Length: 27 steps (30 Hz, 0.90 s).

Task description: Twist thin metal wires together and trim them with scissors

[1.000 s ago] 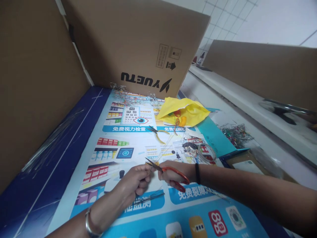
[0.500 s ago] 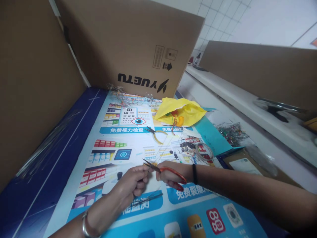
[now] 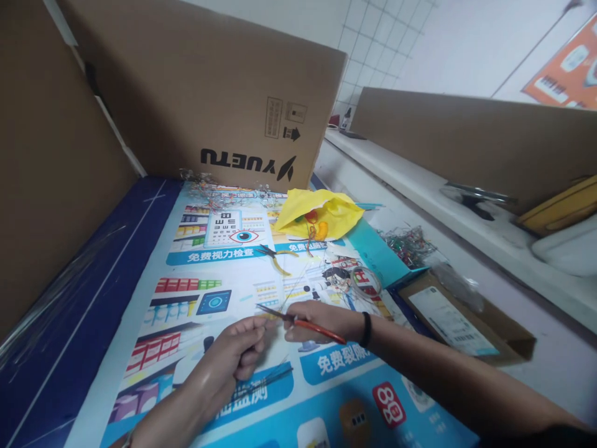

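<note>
Red-handled scissors (image 3: 317,328) are held in my right hand (image 3: 310,318), their blades pointing left toward the fingertips of my left hand. My left hand (image 3: 245,345) is closed in a pinch, with the fingers curled; what it pinches is too small to make out. Thin wires (image 3: 291,289) run up from between the hands over the printed sheet (image 3: 252,286). Below my left hand lies a bundle of dark thin wires (image 3: 273,375). Pliers with yellow handles (image 3: 280,261) rest beyond the hands.
A yellow bag (image 3: 342,214) with red and orange thread lies behind. Coiled wire (image 3: 366,283) is at its right front. Tangled wires (image 3: 408,246) and an open cardboard box (image 3: 513,342) are on the right. Cardboard panels (image 3: 186,93) stand at the back and left.
The view has shifted right. The scissor blades look closer together and their handles are seen more edge-on. Both hands stay close together.
</note>
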Each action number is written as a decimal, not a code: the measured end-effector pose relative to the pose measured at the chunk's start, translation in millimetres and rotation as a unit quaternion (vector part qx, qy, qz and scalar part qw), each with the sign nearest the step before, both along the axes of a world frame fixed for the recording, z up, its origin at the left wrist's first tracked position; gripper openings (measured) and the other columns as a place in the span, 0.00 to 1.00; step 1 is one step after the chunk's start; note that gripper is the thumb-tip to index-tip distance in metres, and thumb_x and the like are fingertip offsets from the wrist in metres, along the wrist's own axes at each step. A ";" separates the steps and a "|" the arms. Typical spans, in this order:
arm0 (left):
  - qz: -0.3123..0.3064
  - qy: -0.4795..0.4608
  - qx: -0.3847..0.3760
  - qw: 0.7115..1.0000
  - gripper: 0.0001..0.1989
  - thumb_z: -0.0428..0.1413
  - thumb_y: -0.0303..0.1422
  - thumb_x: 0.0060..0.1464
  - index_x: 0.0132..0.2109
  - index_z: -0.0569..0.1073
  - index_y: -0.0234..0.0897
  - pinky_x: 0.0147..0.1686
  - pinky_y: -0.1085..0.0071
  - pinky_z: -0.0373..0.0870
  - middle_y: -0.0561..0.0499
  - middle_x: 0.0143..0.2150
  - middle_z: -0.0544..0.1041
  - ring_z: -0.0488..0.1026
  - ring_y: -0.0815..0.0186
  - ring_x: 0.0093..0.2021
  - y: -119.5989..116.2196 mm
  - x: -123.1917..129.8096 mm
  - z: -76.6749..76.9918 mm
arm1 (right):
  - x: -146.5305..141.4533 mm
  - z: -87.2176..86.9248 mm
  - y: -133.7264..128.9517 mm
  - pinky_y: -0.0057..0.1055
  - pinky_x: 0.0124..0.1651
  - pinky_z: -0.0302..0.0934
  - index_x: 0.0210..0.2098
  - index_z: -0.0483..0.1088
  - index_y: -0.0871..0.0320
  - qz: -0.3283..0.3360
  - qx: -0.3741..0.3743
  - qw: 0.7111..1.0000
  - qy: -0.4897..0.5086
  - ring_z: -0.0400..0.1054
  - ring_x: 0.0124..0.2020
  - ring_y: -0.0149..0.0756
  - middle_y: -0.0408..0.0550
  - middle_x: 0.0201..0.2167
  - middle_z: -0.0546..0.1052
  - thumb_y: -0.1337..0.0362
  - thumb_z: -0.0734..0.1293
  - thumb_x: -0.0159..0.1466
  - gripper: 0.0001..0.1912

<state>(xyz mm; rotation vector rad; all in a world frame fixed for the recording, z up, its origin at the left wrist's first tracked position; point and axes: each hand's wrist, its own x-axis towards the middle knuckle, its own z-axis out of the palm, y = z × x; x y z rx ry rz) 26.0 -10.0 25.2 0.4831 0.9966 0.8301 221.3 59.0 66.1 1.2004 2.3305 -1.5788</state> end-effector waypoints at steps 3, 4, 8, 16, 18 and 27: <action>-0.005 -0.005 0.021 1.000 0.14 0.57 0.35 0.47 0.41 0.70 0.32 0.16 0.79 0.34 0.59 0.20 0.57 0.44 0.81 0.16 1.3 -2.5 3.3 | 20.7 3.2 10.2 0.25 0.30 0.54 0.38 0.66 0.60 -0.078 0.204 0.971 -0.091 0.65 0.32 0.33 0.47 0.32 0.71 0.56 0.65 0.55 0.15; -0.004 -0.008 0.027 1.000 0.14 0.57 0.34 0.47 0.41 0.70 0.32 0.16 0.79 0.35 0.59 0.20 0.57 0.44 0.81 0.16 2.3 -3.7 2.4 | 28.5 1.8 14.9 0.25 0.32 0.53 0.39 0.65 0.60 -0.106 0.243 0.955 -0.132 0.65 0.34 0.35 0.49 0.34 0.72 0.57 0.64 0.56 0.15; 0.017 -0.016 0.043 0.999 0.11 0.56 0.33 0.47 0.39 0.70 0.33 0.16 0.79 0.35 0.59 0.22 0.57 0.44 0.80 0.17 6.0 -9.5 -5.6 | 54.4 -9.4 31.8 0.27 0.33 0.52 0.40 0.63 0.63 -0.155 0.324 0.893 -0.270 0.67 0.37 0.39 0.55 0.37 0.73 0.63 0.59 0.60 0.12; 0.049 -0.006 0.070 0.996 0.15 0.58 0.36 0.46 0.41 0.69 0.33 0.15 0.80 0.37 0.59 0.23 0.59 0.46 0.80 0.17 12.1 -16.2 -13.1 | 62.0 -13.8 41.5 0.32 0.36 0.56 0.47 0.63 0.63 -0.145 0.334 0.852 -0.376 0.69 0.39 0.46 0.59 0.39 0.74 0.62 0.57 0.61 0.17; 0.054 -0.007 0.069 0.996 0.15 0.58 0.36 0.46 0.41 0.69 0.33 0.15 0.81 0.37 0.59 0.22 0.59 0.47 0.80 0.17 13.6 -16.1 -13.5 | 59.7 -9.0 41.4 0.36 0.37 0.56 0.44 0.66 0.63 -0.139 0.338 0.844 -0.393 0.69 0.39 0.49 0.60 0.38 0.74 0.61 0.58 0.61 0.16; 0.066 -0.002 0.078 0.995 0.14 0.58 0.35 0.44 0.39 0.69 0.33 0.15 0.81 0.37 0.59 0.21 0.60 0.47 0.80 0.16 16.7 -16.0 -15.7 | -2.6 -14.9 24.7 0.34 0.36 0.59 0.36 0.67 0.62 -0.111 0.364 0.876 -0.296 0.70 0.35 0.46 0.57 0.31 0.75 0.42 0.51 0.60 0.30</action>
